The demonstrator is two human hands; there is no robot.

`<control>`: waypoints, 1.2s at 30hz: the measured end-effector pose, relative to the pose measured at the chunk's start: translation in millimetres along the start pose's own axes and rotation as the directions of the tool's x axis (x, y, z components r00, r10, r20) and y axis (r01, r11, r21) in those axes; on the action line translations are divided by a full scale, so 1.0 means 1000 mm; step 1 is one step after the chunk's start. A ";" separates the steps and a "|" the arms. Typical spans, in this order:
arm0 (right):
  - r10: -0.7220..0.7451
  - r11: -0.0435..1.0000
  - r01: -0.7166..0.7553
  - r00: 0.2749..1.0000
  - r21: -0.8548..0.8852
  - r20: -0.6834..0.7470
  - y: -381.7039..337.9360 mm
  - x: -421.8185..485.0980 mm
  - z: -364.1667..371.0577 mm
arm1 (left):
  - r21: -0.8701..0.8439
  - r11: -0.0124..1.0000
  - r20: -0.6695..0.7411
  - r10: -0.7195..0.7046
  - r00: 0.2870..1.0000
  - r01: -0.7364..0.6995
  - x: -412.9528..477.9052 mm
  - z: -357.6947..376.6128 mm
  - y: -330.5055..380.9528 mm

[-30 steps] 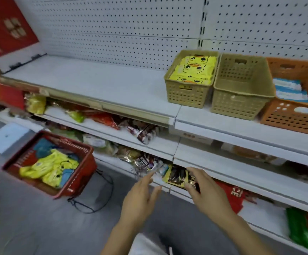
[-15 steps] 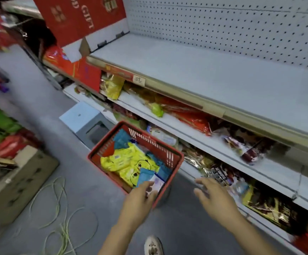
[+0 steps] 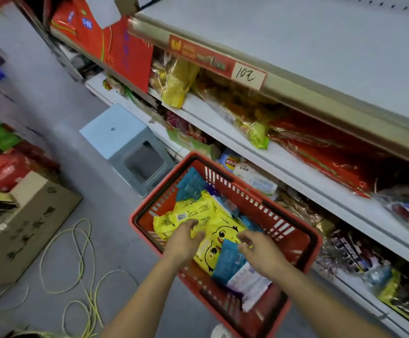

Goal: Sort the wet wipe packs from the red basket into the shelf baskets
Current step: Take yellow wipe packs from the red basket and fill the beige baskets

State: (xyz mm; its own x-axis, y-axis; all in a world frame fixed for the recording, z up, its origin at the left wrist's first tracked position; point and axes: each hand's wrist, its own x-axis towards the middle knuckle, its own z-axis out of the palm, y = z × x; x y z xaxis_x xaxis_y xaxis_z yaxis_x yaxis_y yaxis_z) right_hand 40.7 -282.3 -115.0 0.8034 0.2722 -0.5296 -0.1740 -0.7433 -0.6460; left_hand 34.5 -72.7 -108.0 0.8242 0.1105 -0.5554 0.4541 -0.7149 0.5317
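Several wet wipe packs (image 3: 186, 214) sit unsorted in the red basket (image 3: 304, 231) on the floor (image 3: 76, 167): left hand (image 3: 182, 242) fingers curl onto a yellow duck-print pack (image 3: 219, 234), right hand (image 3: 262, 252) fingers half-curled over a blue pack (image 3: 227, 263), grip unclear; shelf baskets out of view.

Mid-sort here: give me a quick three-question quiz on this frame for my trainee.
1. True or false: the left hand and the right hand are both over the red basket.
2. The pack at the left hand's fingers is: A yellow, B blue, C green.
3. How many shelf baskets are in view?
Key: 1 true; 2 A; 3 zero.
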 end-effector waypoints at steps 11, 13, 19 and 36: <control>0.050 0.926 -0.097 0.989 -0.365 -0.136 0.019 0.090 0.059 | 0.575 0.818 -0.139 0.105 0.985 -0.006 0.111 0.028 -0.042; 0.020 0.916 -0.103 0.977 -0.387 -0.213 0.024 0.094 0.062 | 0.661 0.750 -0.194 0.140 0.971 0.024 0.111 0.027 -0.040; -0.078 0.909 0.003 0.984 -0.417 -0.163 0.031 0.086 0.056 | 0.428 0.904 -0.099 0.017 0.995 0.027 0.092 0.021 -0.029; -0.017 0.766 0.097 0.991 0.635 -0.130 -0.036 -0.126 -0.094 | -0.884 0.452 0.125 -0.017 0.992 0.119 -0.101 0.011 0.084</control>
State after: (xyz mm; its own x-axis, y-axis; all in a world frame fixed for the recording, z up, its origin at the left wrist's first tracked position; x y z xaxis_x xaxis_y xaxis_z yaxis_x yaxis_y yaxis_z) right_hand -1.3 -347.1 26.7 0.8736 0.2027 -0.4424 -0.4174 -0.1552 -0.8954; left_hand -13.9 -151.8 -14.2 0.7675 0.0358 -0.6400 0.6024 0.3009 0.7393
